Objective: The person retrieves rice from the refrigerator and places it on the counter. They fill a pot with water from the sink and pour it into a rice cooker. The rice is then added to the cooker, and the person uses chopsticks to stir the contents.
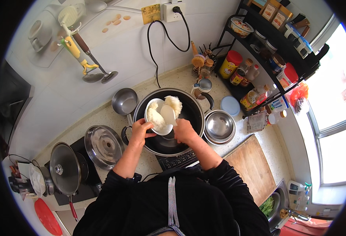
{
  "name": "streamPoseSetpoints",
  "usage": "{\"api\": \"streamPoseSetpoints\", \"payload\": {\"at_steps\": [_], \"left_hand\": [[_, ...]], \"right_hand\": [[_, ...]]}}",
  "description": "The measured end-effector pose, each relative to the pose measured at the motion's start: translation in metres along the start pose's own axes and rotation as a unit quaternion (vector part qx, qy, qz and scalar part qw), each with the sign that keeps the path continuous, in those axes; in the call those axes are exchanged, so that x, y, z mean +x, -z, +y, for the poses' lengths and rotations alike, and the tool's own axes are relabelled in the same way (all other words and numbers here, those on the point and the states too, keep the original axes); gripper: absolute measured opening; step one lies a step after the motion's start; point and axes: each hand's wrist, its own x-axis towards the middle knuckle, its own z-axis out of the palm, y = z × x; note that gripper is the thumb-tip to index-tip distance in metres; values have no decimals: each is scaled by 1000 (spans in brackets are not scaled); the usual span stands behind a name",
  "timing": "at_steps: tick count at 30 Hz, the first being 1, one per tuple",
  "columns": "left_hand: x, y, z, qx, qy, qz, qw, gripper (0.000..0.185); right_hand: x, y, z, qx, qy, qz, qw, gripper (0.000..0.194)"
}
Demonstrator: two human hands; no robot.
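My left hand (141, 130) grips a white bowl (164, 129) by its lower left rim, tilted over a large dark pan (187, 138). Cooked white rice (156, 118) lies inside the bowl. In my right hand (184, 130) is a pale rice paddle (168, 114), its blade at the bowl's right edge. A clump of rice (173, 104) shows just beyond the blade, over the pan; whether it touches the paddle or is falling I cannot tell. The pan stands on an induction cooker (177, 160) with a black control panel.
Left of the pan are a small saucepan (125, 101), a steel lid (104, 147) and a lidded frying pan (65, 168). On the right stand nested steel bowls (220, 126), a blue round lid (230, 106), a wooden cutting board (251, 168) and a black spice rack (251, 50).
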Motion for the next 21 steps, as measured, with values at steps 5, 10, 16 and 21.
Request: {"api": "streamPoseSetpoints", "payload": {"at_steps": [5,10,16,21], "left_hand": [[-6,-1,9,-12,-13,13,1000,40],[-14,9,28,-57,-82,3,995,38],[-17,25,48,-125,-135,0,983,43],[-23,23,39,-89,-94,13,992,44]], "right_hand": [[-15,38,3,-18,14,29,999,15],[-36,65,3,-14,-19,109,994,21],[-41,62,6,-25,65,179,981,26],[-55,53,-12,-10,170,219,961,39]]}}
